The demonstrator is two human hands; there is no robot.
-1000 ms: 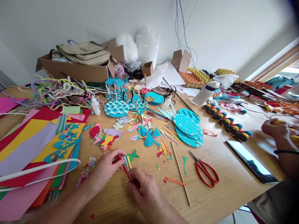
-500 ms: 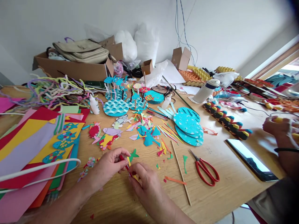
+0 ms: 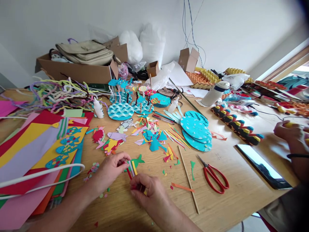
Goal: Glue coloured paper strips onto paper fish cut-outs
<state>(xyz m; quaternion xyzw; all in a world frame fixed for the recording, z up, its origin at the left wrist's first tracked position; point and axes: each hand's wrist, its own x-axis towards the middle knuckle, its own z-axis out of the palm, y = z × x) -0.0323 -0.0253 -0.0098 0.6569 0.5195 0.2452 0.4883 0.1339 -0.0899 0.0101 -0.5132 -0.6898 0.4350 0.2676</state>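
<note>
Narrow paper strips [image 3: 132,168] in red, lavender and yellow stretch side by side between my hands. The fingertips of my left hand [image 3: 115,166] are pinched at their upper end. My right hand [image 3: 151,190] is closed on their lower part, where its fingers hide the ends. Just behind the strips, partly covered by them and my left fingers, is a green paper fish [image 3: 138,160] with its tail to the right. Small paper dots [image 3: 105,195] lie on the wood below my left hand. Red-handled scissors [image 3: 213,176] and a thin wooden stick [image 3: 189,180] lie right of my hands.
Paper scraps [image 3: 154,138] and cut paper fish [image 3: 116,137] lie ahead. Coloured sheets [image 3: 43,145] are stacked at left. Blue painted discs [image 3: 196,129], a phone [image 3: 263,166] and glue bottles [image 3: 98,108] are around. At far right, another person's hand [image 3: 288,130] holds something yellow.
The strips have spread apart, so the lavender one shows between red and yellow. My right hand has drawn slightly down and right. More of the green fish and the small dots shows.
</note>
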